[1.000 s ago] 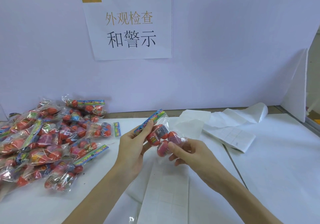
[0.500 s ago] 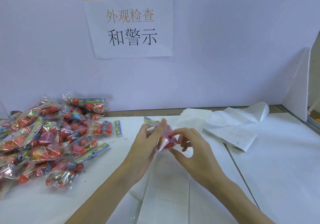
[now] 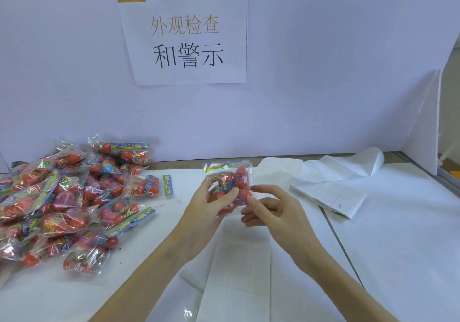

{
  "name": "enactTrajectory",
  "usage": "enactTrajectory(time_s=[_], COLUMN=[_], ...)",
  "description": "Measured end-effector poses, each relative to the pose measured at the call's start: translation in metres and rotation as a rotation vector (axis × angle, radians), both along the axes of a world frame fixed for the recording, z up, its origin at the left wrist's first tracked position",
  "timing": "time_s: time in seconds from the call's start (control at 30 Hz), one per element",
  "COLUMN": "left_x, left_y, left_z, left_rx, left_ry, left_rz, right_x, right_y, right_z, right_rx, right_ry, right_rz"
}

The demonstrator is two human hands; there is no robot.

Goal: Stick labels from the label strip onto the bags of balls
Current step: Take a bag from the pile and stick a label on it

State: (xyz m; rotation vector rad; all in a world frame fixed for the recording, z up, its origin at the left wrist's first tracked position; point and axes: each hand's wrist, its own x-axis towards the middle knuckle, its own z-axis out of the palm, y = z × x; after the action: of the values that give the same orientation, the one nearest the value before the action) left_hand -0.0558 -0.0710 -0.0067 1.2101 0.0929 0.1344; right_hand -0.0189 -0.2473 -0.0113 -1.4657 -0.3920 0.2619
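White tabletop [image 3: 398,247] against a pale wall, with a paper sign [image 3: 184,35] stuck up high. Big pile of bags [image 3: 62,202] heaped at the left edge. One bag of balls [image 3: 231,182] held up over the middle of the tabletop, colored top strip pointing up. Left hand [image 3: 206,204] wrapped round the bag, thumb across the front. Right hand [image 3: 271,209] touching the bag's right side, fingertips pinched narrow on it; cannot tell if a label sits under them. Label strip [image 3: 239,272] lying flat under both hands, running to the near edge. More folded strip [image 3: 331,194] near the far right corner.

Could go wrong: slippery, bumpy plastic over round balls, so a label may wrinkle or lift off. Could also slip from the left hand while being pressed.
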Motion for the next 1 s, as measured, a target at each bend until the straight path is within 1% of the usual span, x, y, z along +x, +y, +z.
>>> enactTrajectory(time_s=[0.07, 0.13, 0.23, 0.33, 0.5, 0.57, 0.63, 0.67, 0.73, 0.77, 0.83, 0.9, 0.93, 1.0], left_x=[0.001, 0.001, -0.001, -0.004, -0.005, -0.003, -0.001, -0.001, -0.001, 0.0, 0.002, 0.004, 0.003, 0.003], left_y=[0.0, 0.001, 0.001, 0.0, -0.003, -0.005, -0.003, 0.0, 0.008, 0.014, 0.022, 0.026, 0.026, 0.023], left_z=[0.001, 0.004, 0.009, 0.012, 0.015, 0.014, 0.012, 0.01, 0.008, 0.007, 0.005, 0.002, -0.001, -0.005], left_rx=[-0.062, -0.181, -0.289, -0.335, -0.35, -0.251, -0.023, 0.105, 0.33, 0.43, 0.653, 0.911, 0.975, 0.953], left_ry=[-0.003, -0.001, 0.005, 0.02, 0.021, -0.016, -0.089, -0.134, -0.242, -0.313, -0.394, -0.377, -0.359, -0.313], left_rz=[-0.045, -0.094, -0.148, -0.156, -0.128, -0.05, 0.124, 0.221, 0.394, 0.447, 0.511, 0.57, 0.583, 0.548], right_x=[0.002, 0.003, 0.0, -0.002, -0.001, 0.002, 0.006, 0.01, 0.017, 0.02, 0.022, 0.022, 0.022, 0.022], right_y=[-0.002, -0.003, -0.002, -0.002, -0.004, -0.005, -0.006, -0.008, -0.013, -0.017, -0.021, -0.018, -0.015, -0.01], right_z=[0.0, -0.001, 0.0, 0.0, 0.001, 0.0, -0.002, -0.004, -0.01, -0.013, -0.018, -0.022, -0.024, -0.026], right_rx=[0.05, 0.084, 0.037, -0.018, -0.034, -0.024, -0.038, -0.077, -0.243, -0.356, -0.61, -0.802, -0.844, -0.822], right_ry=[-0.003, -0.047, -0.228, -0.363, -0.412, -0.382, -0.335, -0.312, -0.293, -0.319, -0.447, -0.555, -0.568, -0.56], right_rz=[-0.056, -0.08, -0.121, -0.138, -0.138, -0.118, -0.139, -0.178, -0.248, -0.25, -0.162, -0.037, -0.003, -0.003])
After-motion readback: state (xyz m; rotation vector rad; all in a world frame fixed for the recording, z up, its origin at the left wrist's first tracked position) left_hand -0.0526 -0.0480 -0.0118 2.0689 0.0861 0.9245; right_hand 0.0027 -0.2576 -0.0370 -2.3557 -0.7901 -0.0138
